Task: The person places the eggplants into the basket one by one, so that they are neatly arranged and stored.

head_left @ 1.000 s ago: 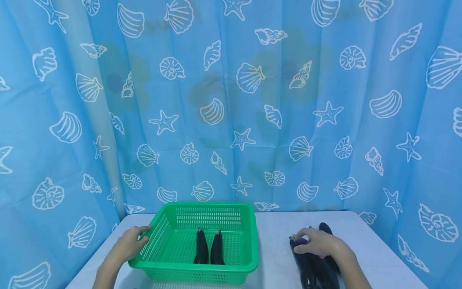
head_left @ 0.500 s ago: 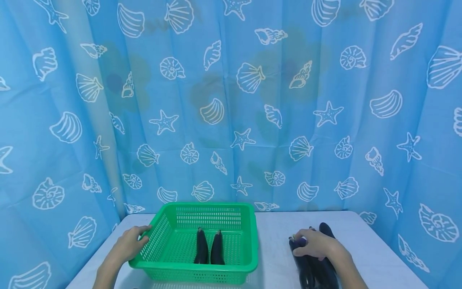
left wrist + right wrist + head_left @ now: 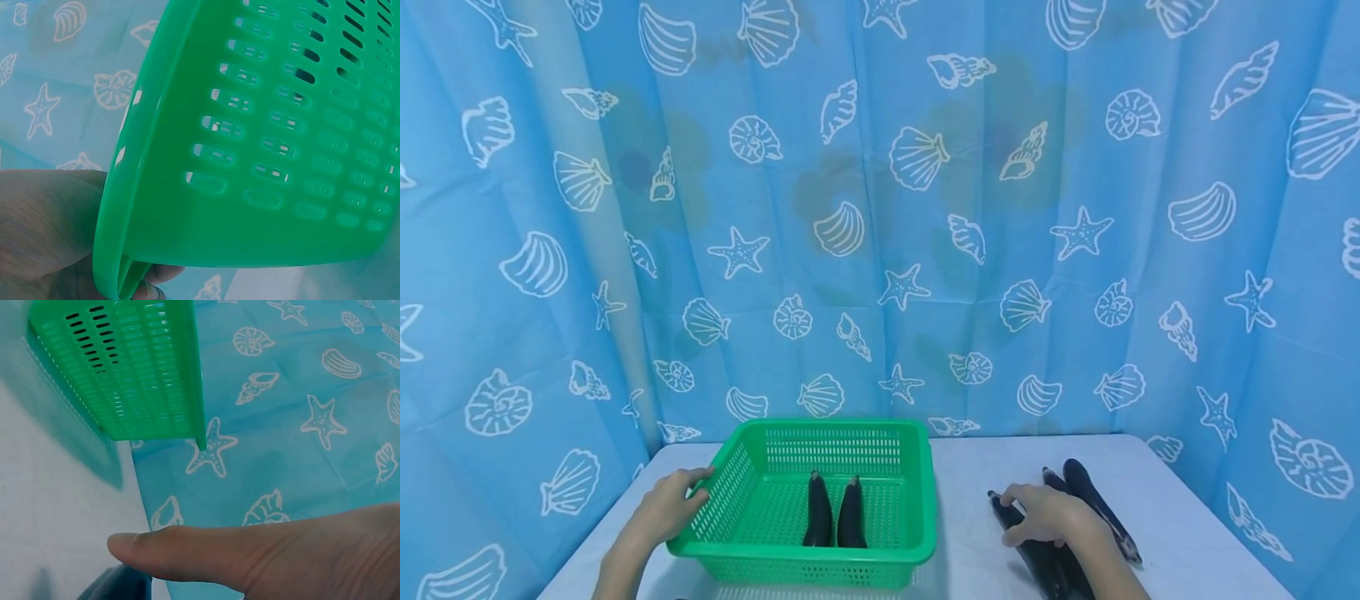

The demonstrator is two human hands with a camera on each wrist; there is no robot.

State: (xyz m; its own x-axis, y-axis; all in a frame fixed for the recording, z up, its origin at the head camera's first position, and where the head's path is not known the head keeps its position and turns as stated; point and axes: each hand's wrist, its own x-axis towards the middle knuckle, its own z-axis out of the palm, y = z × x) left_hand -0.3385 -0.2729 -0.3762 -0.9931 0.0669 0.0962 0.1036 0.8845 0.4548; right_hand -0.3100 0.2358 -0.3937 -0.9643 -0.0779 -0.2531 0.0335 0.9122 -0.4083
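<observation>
On the left, my left hand (image 3: 664,507) grips the rim of a green perforated plastic basket (image 3: 805,556). In the left wrist view, the thumb (image 3: 50,219) lies against the rim's outer side and fingertips show under it. Two dark eggplants, a left one (image 3: 817,510) and a right one (image 3: 851,512), lie side by side in the basket. My right hand (image 3: 1043,515) holds an eggplant (image 3: 1032,560) from above, its stem end pointing left of the thumb; my palm hides its middle. The right wrist view shows the thumb (image 3: 169,550) pressed on its dark skin.
Beside the right hand, another eggplant (image 3: 1097,504) lies on the white tabletop (image 3: 966,500), with more partly hidden under the hand and forearm. A blue shell-patterned curtain (image 3: 880,208) hangs behind and along both sides.
The held eggplant has shifted left and turned, with a shadow now beneath it. The right-hand eggplant has come apart from the bunch and shows more fully. My left hand and the basket stay put.
</observation>
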